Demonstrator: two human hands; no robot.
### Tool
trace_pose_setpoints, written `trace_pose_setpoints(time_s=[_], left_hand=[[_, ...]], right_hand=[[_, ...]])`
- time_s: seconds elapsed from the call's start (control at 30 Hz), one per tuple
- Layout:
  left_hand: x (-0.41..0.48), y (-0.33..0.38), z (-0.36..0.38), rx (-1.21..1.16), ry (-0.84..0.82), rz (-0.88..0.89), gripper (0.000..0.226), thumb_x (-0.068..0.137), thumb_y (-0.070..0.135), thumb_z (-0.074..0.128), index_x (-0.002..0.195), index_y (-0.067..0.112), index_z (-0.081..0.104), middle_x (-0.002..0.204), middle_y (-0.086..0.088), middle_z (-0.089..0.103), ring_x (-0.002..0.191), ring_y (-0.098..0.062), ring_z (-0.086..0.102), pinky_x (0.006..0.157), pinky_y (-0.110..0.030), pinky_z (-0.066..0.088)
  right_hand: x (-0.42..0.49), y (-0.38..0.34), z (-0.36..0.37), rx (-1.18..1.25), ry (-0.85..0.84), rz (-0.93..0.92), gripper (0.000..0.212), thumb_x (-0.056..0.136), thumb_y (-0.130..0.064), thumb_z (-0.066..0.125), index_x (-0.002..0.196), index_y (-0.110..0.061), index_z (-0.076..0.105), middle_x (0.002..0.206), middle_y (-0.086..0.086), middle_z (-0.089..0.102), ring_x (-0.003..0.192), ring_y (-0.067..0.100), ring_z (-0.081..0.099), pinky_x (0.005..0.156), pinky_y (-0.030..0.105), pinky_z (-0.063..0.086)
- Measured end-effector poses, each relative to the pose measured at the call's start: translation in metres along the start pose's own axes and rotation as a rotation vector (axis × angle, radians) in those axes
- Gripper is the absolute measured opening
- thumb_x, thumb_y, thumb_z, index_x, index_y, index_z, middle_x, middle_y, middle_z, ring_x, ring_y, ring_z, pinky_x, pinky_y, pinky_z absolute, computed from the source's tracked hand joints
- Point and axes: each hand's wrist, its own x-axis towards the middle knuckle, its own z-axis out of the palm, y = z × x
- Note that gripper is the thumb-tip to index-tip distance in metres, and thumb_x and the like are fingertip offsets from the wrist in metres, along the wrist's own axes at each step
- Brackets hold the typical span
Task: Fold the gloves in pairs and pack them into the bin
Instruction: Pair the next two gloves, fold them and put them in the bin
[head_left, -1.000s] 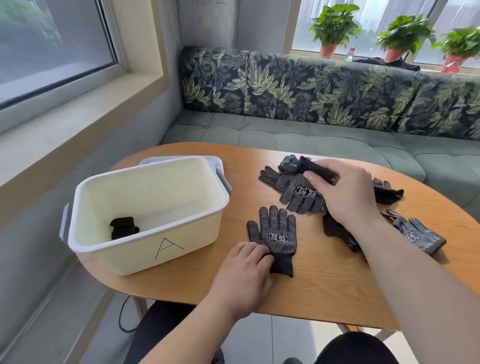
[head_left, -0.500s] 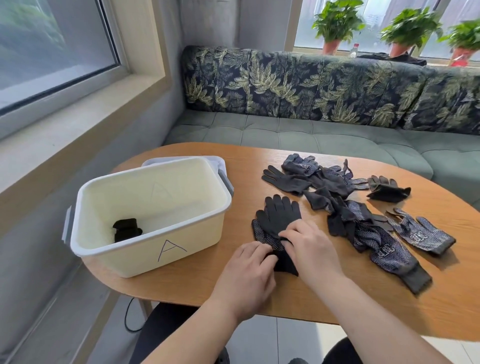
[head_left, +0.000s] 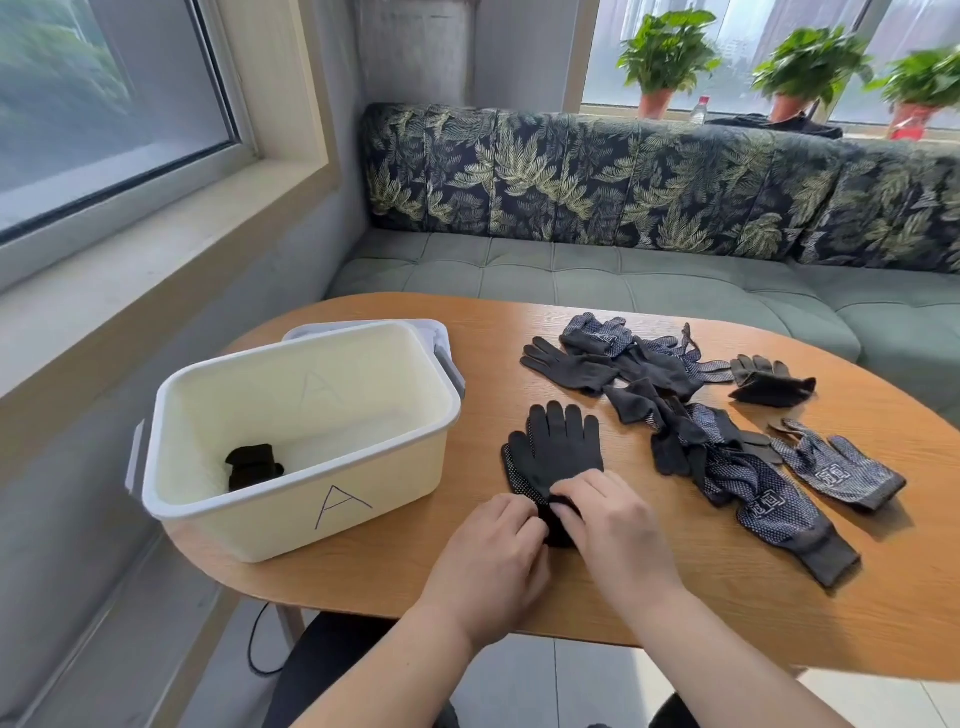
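Two black gloves lie stacked on the wooden table, fingers pointing away from me; white grip dots show on the lower one's left edge. My left hand and my right hand both pinch the stacked cuffs at the near end. The cream bin marked "A" stands to the left and holds one folded black pair. A loose heap of black and dotted gloves lies to the right.
A folded dark glove and a single dotted glove lie at the right of the table. A grey lid sits under the bin. A leaf-patterned sofa runs behind the table, with potted plants on the sill.
My right hand left the heap, laid a second glove on the one in front of me, then moved down to the cuffs beside my left hand.
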Motion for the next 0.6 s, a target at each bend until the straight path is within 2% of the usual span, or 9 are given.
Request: trace_pose_setpoints(time_s=[0.2,0.4,0.6], left_hand=[[-0.001,0.002,-0.004,0.028,0.016,0.005,0.007,0.096,0.019,0.059,0.094,0.014,0.064,0.101,-0.003,0.06,0.095,-0.027,0.057,0.082,-0.04,0.05],[-0.001,0.001,-0.004,0.045,0.02,-0.003,0.007,0.098,0.022,0.061,0.095,0.016,0.063,0.096,-0.001,0.059,0.089,-0.026,0.056,0.078,-0.041,0.05],[-0.001,0.002,-0.004,0.059,0.032,-0.006,0.009,0.098,0.021,0.062,0.09,0.016,0.062,0.089,-0.001,0.056,0.083,-0.026,0.052,0.073,-0.041,0.047]], right_hand=[[-0.005,-0.01,-0.004,0.061,0.01,-0.027,0.015,0.097,-0.014,0.076,0.112,-0.018,0.076,0.103,-0.007,0.066,0.096,0.018,0.061,0.083,0.031,0.054],[-0.019,-0.009,0.003,-0.037,-0.019,-0.113,0.028,0.089,0.0,0.08,0.113,-0.013,0.077,0.099,-0.003,0.062,0.088,0.02,0.059,0.073,0.031,0.056],[-0.02,-0.009,0.004,-0.039,-0.031,-0.161,0.029,0.089,0.001,0.08,0.114,-0.013,0.076,0.1,-0.002,0.062,0.086,0.02,0.058,0.076,0.031,0.056]])
